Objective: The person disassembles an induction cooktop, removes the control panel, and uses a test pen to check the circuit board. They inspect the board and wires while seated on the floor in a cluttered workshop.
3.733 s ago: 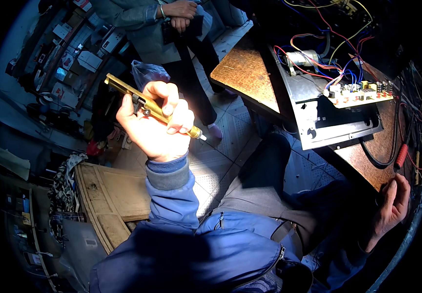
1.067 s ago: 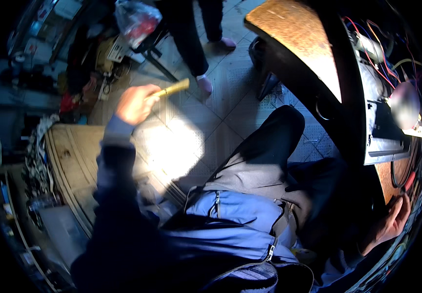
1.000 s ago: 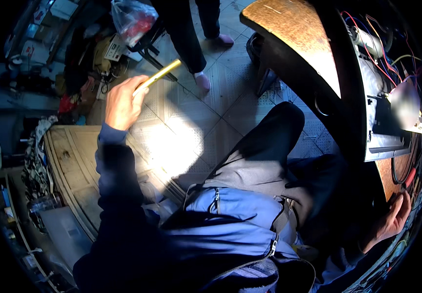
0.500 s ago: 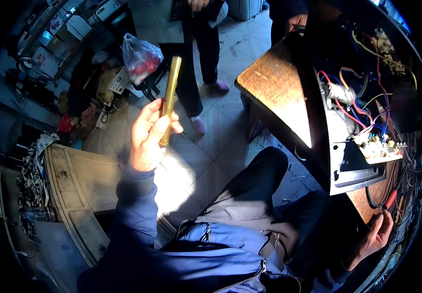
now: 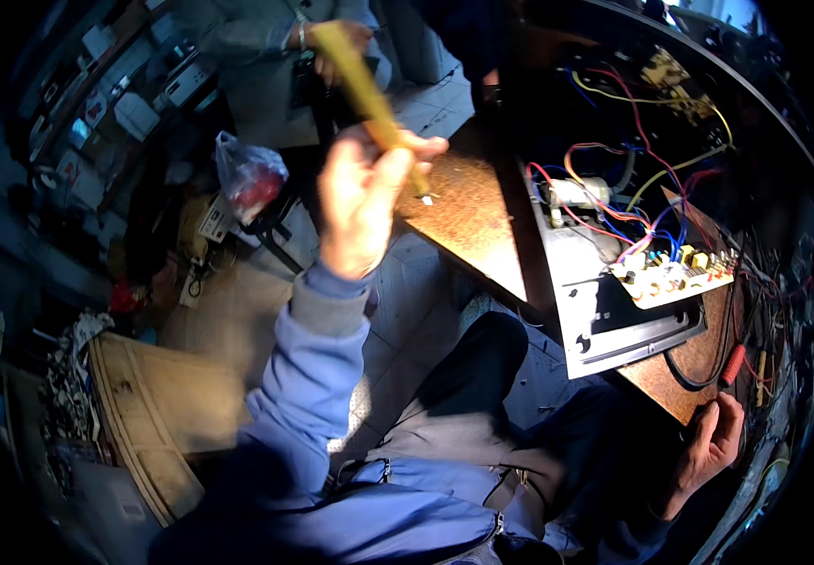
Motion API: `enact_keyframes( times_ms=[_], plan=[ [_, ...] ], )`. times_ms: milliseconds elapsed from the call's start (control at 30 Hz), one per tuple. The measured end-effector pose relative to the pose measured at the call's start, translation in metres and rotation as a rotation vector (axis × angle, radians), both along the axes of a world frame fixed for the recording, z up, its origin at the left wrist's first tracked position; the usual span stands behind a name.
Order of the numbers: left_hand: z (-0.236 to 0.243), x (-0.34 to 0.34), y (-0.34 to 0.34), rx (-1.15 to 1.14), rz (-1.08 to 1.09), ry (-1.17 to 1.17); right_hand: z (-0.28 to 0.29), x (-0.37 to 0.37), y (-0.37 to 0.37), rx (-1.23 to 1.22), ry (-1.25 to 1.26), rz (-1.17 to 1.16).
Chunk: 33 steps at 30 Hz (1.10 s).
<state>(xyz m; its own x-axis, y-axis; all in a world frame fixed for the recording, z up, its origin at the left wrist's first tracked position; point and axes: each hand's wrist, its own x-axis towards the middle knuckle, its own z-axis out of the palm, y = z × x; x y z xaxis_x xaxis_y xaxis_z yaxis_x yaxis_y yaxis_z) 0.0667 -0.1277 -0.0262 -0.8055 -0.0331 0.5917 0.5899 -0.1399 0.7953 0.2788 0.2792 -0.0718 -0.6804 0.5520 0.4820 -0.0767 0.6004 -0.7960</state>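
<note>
Left hand has moved nearer the one circuit board, clamped on one brass-coloured tube, blurred, left of board. Right hand below board, near one red handle, fingers curled; can't tell if gripping.

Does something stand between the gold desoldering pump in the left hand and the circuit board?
In this view, yes: the grey metal panel lies between the gold desoldering pump and the circuit board, with coloured wires above it. Depth is unclear.
</note>
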Motion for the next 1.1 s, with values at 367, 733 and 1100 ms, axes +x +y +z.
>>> enact_keyframes(
  times_ms=[367, 733, 1100],
  plan=[
    [-0.005, 0.005, 0.003, -0.225, -0.043, -0.196, 0.002, -0.001, 0.004, -0.039, -0.027, 0.041],
    [-0.014, 0.063, -0.027, 0.501, -0.406, -0.403, -0.006, 0.002, 0.011, -0.009, -0.015, 0.041],
    [-0.003, 0.066, -0.031, 0.491, -0.377, -0.454, -0.012, 0.002, 0.018, 0.046, 0.028, 0.044]
  ],
)
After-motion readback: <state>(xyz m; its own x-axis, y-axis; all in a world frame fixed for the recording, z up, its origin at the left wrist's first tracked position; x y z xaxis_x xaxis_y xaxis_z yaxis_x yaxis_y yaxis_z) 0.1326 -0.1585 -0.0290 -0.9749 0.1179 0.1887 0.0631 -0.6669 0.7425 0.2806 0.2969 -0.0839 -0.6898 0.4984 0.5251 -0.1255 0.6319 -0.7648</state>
